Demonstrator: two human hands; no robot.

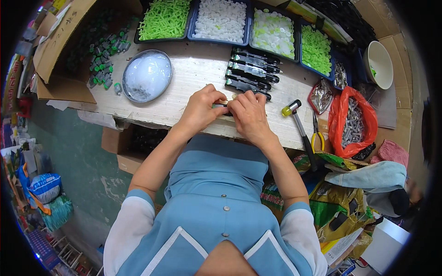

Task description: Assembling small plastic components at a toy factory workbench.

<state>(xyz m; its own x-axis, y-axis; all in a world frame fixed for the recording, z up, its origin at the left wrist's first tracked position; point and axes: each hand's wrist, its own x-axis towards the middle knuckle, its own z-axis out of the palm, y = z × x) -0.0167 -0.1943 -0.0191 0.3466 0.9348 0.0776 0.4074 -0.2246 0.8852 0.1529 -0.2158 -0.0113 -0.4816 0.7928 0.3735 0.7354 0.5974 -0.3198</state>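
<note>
Near the table's front edge, my left hand (202,109) and my right hand (251,115) meet with fingers bent inward. Between the fingertips lies a small dark part (228,113), mostly covered, so its kind is not clear. The left thumb and forefinger are pinched at its left end, while the right fingers press on it from the other side. Just beyond the hands, several black oblong bodies (251,71) with small green marks lie in a stacked row. A mallet (301,129) with a yellowish and black head rests to the right of my right hand.
Blue trays of green (165,19) and white (220,20) small plastic pieces line the back. A round metal dish (147,76) stands left, beside green-and-grey parts (103,60) spilling from a cardboard box (60,50). Yellow-handled pliers (317,138) and a red bag (338,122) of metal parts sit right.
</note>
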